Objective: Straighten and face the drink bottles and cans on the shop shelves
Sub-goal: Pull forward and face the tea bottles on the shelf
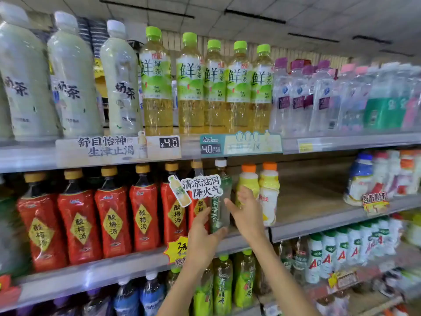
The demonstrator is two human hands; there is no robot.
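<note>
A clear bottle with a white cap and a dark green label [220, 201] stands at the front of the middle shelf, between the red plum-drink bottles [114, 220] and two yellow bottles with orange caps [268, 192]. My left hand [202, 233] grips its lower left side, thumb under its base. My right hand [246, 210] touches its right side with fingers spread, in front of the nearer yellow bottle. A white paper tag [200, 187] hanging from the shelf above hides part of the bottle's upper half.
The top shelf holds milk-tea bottles [75, 83], green-tea bottles [214, 87] and water bottles [296, 96]. A bare stretch of the middle shelf [309, 197] lies to the right of the yellow bottles. Green and blue bottles fill the lower shelf [223, 283].
</note>
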